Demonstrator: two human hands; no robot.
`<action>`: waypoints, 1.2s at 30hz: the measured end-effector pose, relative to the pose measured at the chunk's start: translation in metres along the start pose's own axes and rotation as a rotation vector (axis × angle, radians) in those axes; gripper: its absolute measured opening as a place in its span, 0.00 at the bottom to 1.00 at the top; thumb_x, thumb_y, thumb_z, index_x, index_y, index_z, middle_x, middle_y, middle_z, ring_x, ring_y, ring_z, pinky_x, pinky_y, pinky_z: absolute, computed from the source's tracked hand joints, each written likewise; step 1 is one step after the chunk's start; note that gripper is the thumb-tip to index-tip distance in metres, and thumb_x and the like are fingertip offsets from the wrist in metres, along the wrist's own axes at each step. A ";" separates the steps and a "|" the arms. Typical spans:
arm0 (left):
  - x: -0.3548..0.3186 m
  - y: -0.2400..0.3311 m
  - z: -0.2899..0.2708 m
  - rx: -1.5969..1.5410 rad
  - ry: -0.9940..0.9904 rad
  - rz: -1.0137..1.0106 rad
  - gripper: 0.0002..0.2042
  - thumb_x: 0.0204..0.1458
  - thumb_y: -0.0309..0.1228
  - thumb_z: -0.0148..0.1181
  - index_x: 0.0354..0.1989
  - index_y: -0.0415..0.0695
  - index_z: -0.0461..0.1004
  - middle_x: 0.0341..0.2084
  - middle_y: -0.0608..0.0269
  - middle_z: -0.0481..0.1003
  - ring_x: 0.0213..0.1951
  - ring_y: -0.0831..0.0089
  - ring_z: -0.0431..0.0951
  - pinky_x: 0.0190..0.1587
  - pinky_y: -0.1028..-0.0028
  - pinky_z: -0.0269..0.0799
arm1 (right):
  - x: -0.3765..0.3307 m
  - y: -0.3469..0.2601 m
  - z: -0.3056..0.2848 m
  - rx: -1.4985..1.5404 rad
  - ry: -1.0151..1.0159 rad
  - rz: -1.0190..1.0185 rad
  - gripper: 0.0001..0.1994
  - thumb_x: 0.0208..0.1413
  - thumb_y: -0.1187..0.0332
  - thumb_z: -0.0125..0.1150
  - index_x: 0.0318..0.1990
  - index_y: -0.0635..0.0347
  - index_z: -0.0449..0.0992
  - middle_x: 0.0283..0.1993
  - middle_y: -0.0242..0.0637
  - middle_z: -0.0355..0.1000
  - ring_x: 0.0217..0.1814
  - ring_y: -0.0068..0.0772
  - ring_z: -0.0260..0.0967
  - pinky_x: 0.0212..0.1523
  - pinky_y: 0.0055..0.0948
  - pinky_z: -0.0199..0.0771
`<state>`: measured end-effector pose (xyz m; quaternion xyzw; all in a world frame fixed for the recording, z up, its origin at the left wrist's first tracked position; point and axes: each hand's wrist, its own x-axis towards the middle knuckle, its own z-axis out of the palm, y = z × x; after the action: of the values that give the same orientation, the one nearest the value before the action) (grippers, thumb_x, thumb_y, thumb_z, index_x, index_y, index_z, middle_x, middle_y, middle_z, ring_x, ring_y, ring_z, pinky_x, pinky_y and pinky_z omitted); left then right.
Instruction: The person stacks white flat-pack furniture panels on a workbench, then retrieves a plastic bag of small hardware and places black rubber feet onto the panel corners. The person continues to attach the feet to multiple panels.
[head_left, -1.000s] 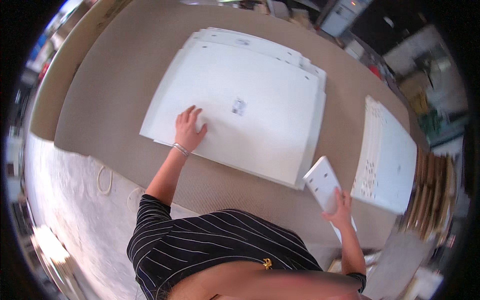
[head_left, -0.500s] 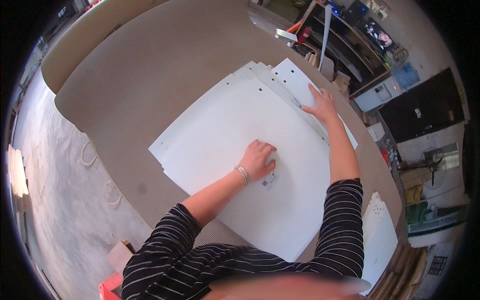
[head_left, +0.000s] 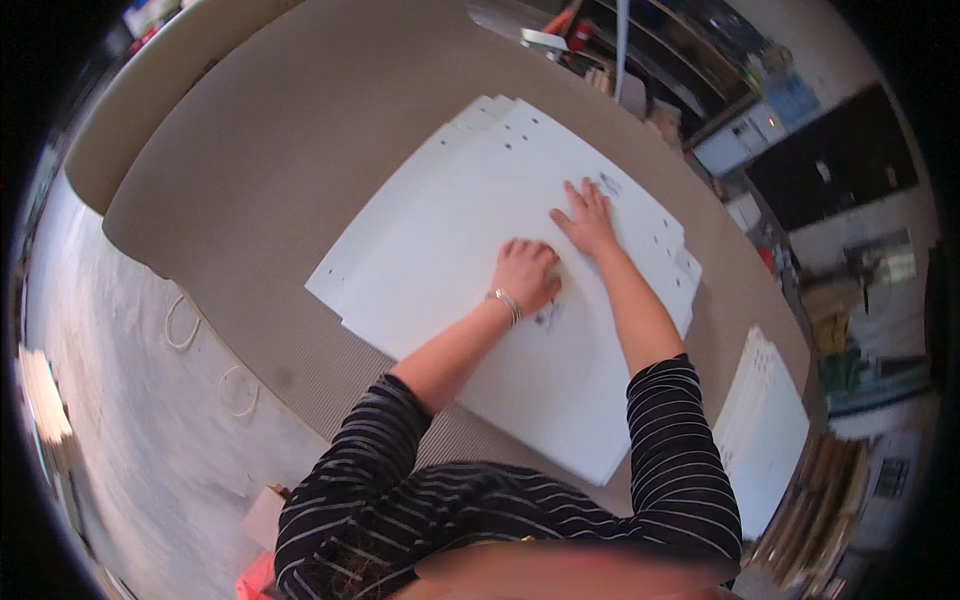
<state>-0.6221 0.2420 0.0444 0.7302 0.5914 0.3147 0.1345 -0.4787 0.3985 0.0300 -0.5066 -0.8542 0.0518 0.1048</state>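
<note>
A stack of large white flat panels (head_left: 450,240) with small drilled holes lies on a brown carpeted table (head_left: 270,150). My left hand (head_left: 525,275) rests on the top panel with fingers curled, a bracelet on the wrist. My right hand (head_left: 588,220) lies flat on the same panel just beyond it, fingers spread, close to a small dark label (head_left: 610,183). A second small dark label (head_left: 546,316) shows beside my left wrist. Neither hand holds anything.
A smaller stack of white panels (head_left: 765,430) lies at the table's right end. Shelving with tools and boxes (head_left: 720,110) stands behind the table. Wooden boards (head_left: 830,500) lean at the lower right. Cord loops (head_left: 210,350) lie on the concrete floor at left.
My right hand drew back from the panel's far edge to just beside my left hand. A second ago it held a small white piece off to the right.
</note>
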 end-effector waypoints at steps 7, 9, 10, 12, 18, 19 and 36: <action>-0.029 -0.007 -0.027 -0.620 -0.053 -0.098 0.23 0.47 0.34 0.59 0.53 0.44 0.67 0.50 0.52 0.69 0.52 0.56 0.68 0.55 0.62 0.64 | -0.287 -0.089 -0.035 0.640 0.101 0.365 0.19 0.57 0.63 0.54 0.56 0.56 0.67 0.58 0.43 0.65 0.61 0.41 0.62 0.57 0.33 0.65; -0.074 0.008 -0.040 -0.439 -0.160 0.076 0.29 0.47 0.39 0.61 0.58 0.48 0.62 0.56 0.53 0.64 0.57 0.56 0.64 0.59 0.58 0.58 | -0.379 -0.109 -0.052 0.381 0.179 0.295 0.17 0.58 0.66 0.51 0.55 0.57 0.68 0.56 0.42 0.67 0.59 0.40 0.64 0.55 0.32 0.66; -0.101 0.019 -0.045 -0.323 -0.258 0.116 0.32 0.47 0.41 0.61 0.61 0.50 0.59 0.58 0.54 0.61 0.59 0.55 0.61 0.61 0.57 0.56 | -0.424 -0.115 -0.057 0.527 0.174 0.484 0.17 0.59 0.66 0.50 0.55 0.58 0.68 0.55 0.42 0.68 0.58 0.39 0.65 0.55 0.32 0.66; -0.160 0.059 -0.040 -0.076 -0.364 0.318 0.36 0.45 0.48 0.61 0.63 0.55 0.55 0.63 0.58 0.56 0.63 0.58 0.55 0.64 0.53 0.49 | -0.506 -0.125 -0.059 0.758 0.272 0.755 0.17 0.60 0.67 0.49 0.56 0.60 0.65 0.53 0.43 0.69 0.55 0.36 0.66 0.54 0.31 0.66; -0.196 0.084 -0.016 0.576 -0.429 0.481 0.39 0.46 0.57 0.56 0.67 0.66 0.47 0.68 0.69 0.47 0.68 0.62 0.46 0.66 0.48 0.40 | -0.655 -0.134 -0.023 0.862 0.427 1.094 0.22 0.61 0.66 0.48 0.62 0.60 0.57 0.51 0.44 0.69 0.48 0.34 0.69 0.48 0.33 0.70; -0.194 0.082 -0.013 0.617 -0.433 0.455 0.39 0.47 0.58 0.54 0.67 0.66 0.46 0.68 0.69 0.46 0.68 0.62 0.46 0.66 0.49 0.40 | -0.673 -0.138 -0.020 0.865 0.407 1.134 0.24 0.61 0.65 0.49 0.62 0.60 0.55 0.53 0.44 0.68 0.49 0.36 0.69 0.49 0.34 0.69; -0.395 0.197 0.076 0.365 -0.408 0.012 0.34 0.44 0.39 0.62 0.61 0.43 0.59 0.62 0.48 0.55 0.62 0.51 0.55 0.63 0.53 0.51 | -1.256 -0.299 0.221 1.781 0.862 1.840 0.16 0.60 0.63 0.50 0.55 0.51 0.65 0.36 0.34 0.71 0.32 0.36 0.68 0.32 0.36 0.67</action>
<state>-0.4618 -0.1707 -0.0206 0.7940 0.5949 0.0500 0.1151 -0.2022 -0.8424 -0.2860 -0.6268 0.2166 0.4728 0.5801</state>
